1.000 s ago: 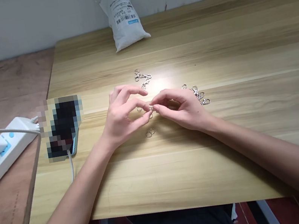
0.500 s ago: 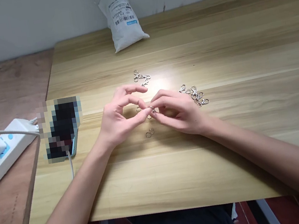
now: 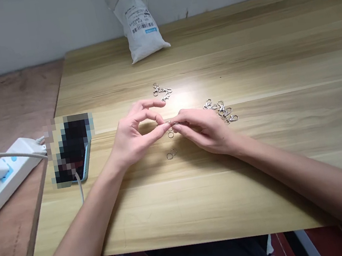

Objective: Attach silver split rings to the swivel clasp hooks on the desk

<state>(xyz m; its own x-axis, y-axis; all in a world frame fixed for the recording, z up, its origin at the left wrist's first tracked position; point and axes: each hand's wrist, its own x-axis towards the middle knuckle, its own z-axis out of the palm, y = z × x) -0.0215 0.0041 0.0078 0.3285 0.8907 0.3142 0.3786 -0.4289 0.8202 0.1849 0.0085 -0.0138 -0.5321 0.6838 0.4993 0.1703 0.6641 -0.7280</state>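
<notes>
My left hand (image 3: 136,136) pinches a small metal key ring between thumb and index finger, mostly covered by the fingertips. The other fingers of that hand are curved and lifted. My right hand (image 3: 206,131) is closed on a swivel clasp (image 3: 180,122), of which only a thin metal edge shows between thumb and fingers. Both sets of fingertips meet above the table. Just below them a loose key ring (image 3: 171,135) lies on the wood. Nearer to me lie two overlapping key rings (image 3: 170,156).
Swivel clasps with rings (image 3: 162,90) lie beyond my left hand; several more clasps (image 3: 222,110) are right of my right hand. A white parcel bag (image 3: 144,36) stands against the wall. At left are a cabled phone (image 3: 77,148) and a power strip (image 3: 5,177).
My right fingers have closed flatter over the clasp, hiding more of it. The ring under my fingertips shows more fully. My left hand has barely moved.
</notes>
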